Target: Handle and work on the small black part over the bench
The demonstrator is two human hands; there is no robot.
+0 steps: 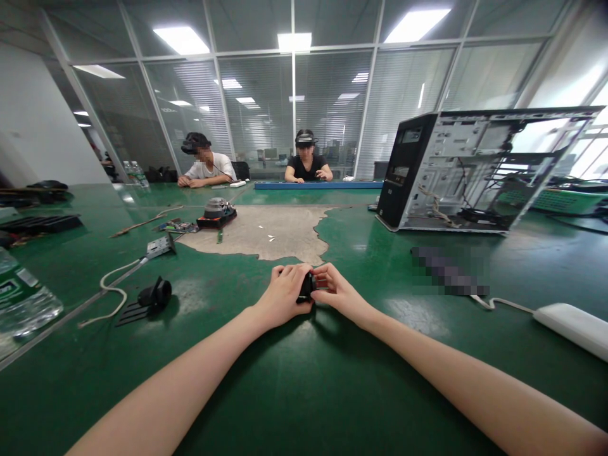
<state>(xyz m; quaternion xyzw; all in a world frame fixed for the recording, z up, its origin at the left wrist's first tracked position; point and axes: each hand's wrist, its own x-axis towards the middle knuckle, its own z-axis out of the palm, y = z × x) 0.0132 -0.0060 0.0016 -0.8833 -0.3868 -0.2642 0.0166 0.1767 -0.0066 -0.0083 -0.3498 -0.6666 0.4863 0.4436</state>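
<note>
Low over the green table [294, 392], at the middle of the view, both of my hands are on a small black plastic part [306, 288]. My left hand [280, 294] wraps it from the left and above, hiding much of it. My right hand [341, 292] pinches its right side with thumb and fingertips. What kind of part it is cannot be made out. Left of my hands lies another black plastic piece [154, 294] with a round end and slotted fins.
An open computer case [411, 171] stands at the right, near a blurred dark object [446, 271] and a white power strip [574, 324]. A heatsink cooler [217, 212], a metal piece with cable [160, 246] and a water bottle [23, 297] are leftward. Two people [308, 161] sit opposite.
</note>
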